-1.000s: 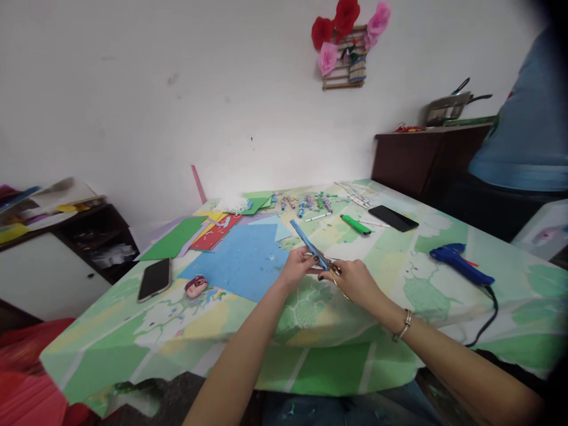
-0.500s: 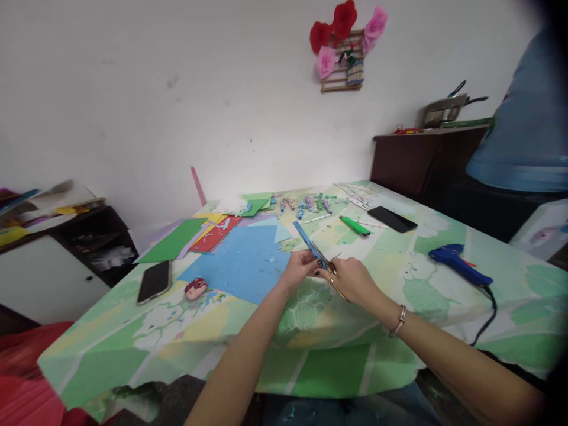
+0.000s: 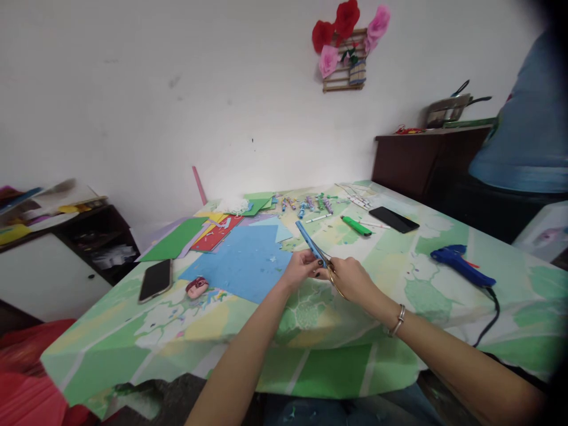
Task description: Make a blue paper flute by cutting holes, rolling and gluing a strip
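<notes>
My left hand (image 3: 300, 269) pinches a narrow blue paper strip (image 3: 305, 233) that points away from me above the table. Closed around the handles of gold-handled scissors (image 3: 336, 284) is my right hand (image 3: 350, 276), wearing a bracelet at the wrist. The scissor blades lie along the strip, close to my left fingertips; whether they are cutting into it I cannot tell. A large blue sheet (image 3: 248, 266) lies on the table to the left of my hands. Beyond my right hand rests a green cutter (image 3: 355, 226).
Phones lie at left (image 3: 155, 280) and right (image 3: 394, 219). A blue glue gun (image 3: 464, 265) with a cord sits at right. Coloured sheets (image 3: 175, 239), small rolled paper pieces (image 3: 306, 206) and a pinkish eraser-like object (image 3: 196, 287) are around. A person in blue (image 3: 528, 130) is at far right.
The view shifts slightly. My hands stay nearly in place, with the scissors and the blue strip still held together; any small blade movement is hard to make out.
</notes>
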Demonstrator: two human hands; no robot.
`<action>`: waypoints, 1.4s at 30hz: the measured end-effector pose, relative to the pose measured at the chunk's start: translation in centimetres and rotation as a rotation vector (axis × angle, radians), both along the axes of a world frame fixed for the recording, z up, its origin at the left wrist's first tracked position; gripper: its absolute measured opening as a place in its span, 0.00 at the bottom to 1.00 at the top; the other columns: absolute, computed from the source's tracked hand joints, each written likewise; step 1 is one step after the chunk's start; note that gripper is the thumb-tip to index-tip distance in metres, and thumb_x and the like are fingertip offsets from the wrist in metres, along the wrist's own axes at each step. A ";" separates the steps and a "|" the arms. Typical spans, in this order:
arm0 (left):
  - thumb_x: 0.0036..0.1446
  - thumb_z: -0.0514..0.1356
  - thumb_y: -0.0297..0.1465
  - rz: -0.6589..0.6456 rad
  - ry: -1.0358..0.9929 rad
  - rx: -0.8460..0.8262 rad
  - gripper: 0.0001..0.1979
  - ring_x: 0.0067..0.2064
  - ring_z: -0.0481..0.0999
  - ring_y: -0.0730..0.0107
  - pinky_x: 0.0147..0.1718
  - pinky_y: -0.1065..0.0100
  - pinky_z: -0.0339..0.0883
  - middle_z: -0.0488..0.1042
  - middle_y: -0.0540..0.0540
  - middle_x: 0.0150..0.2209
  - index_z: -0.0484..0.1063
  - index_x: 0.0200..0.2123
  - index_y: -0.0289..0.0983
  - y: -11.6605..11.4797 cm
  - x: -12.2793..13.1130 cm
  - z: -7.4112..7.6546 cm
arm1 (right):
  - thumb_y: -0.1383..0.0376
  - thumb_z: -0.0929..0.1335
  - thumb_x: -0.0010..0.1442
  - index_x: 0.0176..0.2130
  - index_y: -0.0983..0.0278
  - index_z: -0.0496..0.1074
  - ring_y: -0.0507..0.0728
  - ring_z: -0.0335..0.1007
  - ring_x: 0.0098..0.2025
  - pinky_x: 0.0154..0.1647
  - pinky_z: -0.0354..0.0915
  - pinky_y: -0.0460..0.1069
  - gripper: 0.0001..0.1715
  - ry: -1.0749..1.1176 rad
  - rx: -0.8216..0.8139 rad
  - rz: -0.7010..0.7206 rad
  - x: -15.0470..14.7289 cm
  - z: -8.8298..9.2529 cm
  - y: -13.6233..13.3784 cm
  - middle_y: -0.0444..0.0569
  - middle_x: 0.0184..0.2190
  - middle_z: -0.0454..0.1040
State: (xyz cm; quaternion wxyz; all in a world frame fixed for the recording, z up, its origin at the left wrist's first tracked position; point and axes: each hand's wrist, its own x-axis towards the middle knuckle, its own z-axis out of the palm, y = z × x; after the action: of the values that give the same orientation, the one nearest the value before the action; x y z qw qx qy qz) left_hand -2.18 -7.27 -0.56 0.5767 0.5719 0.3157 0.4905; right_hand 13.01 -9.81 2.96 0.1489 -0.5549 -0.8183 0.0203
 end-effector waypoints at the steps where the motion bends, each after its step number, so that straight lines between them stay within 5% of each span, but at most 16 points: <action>1: 0.41 0.66 0.39 -0.025 -0.004 -0.017 0.18 0.27 0.72 0.71 0.26 0.70 0.67 0.73 0.45 0.27 0.72 0.31 0.30 -0.2 0.1 0.2 | 0.46 0.55 0.60 0.32 0.66 0.71 0.60 0.71 0.32 0.28 0.54 0.48 0.30 0.005 0.001 -0.009 -0.1 0.2 0.0 0.57 0.28 0.74; 9: 0.41 0.66 0.38 -0.029 -0.005 -0.071 0.18 0.28 0.75 0.66 0.31 0.61 0.72 0.75 0.44 0.27 0.70 0.31 0.31 -0.7 0.3 0.6 | 0.46 0.56 0.59 0.29 0.67 0.71 0.59 0.70 0.32 0.27 0.52 0.48 0.31 0.006 0.000 0.010 -0.3 0.2 0.5 0.58 0.26 0.74; 15: 0.40 0.66 0.40 -0.123 0.039 -0.008 0.22 0.33 0.76 0.60 0.30 0.61 0.72 0.76 0.40 0.33 0.72 0.35 0.30 -0.8 0.2 0.6 | 0.47 0.57 0.59 0.27 0.65 0.71 0.56 0.69 0.28 0.26 0.51 0.47 0.28 0.075 0.004 0.024 -0.1 0.2 0.5 0.53 0.23 0.73; 34: 0.41 0.65 0.36 -0.130 0.114 -0.026 0.17 0.33 0.76 0.61 0.29 0.65 0.72 0.75 0.43 0.30 0.73 0.34 0.31 -1.5 0.5 1.5 | 0.49 0.58 0.59 0.29 0.66 0.72 0.58 0.70 0.30 0.26 0.51 0.46 0.26 0.043 -0.004 0.002 -0.6 0.6 0.7 0.56 0.25 0.74; 42: 0.37 0.68 0.34 -0.147 0.093 -0.039 0.20 0.29 0.76 0.61 0.29 0.62 0.72 0.75 0.42 0.29 0.71 0.34 0.30 -1.1 -0.6 1.4 | 0.53 0.61 0.58 0.23 0.64 0.70 0.53 0.67 0.24 0.24 0.51 0.45 0.23 0.171 -0.024 0.098 -0.1 1.1 0.8 0.50 0.21 0.73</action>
State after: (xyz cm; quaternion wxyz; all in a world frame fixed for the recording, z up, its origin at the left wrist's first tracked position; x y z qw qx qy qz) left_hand -2.73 -8.40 0.88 0.6070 0.6043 0.3087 0.4136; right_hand 12.95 -9.05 4.05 0.2103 -0.5120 -0.8285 0.0847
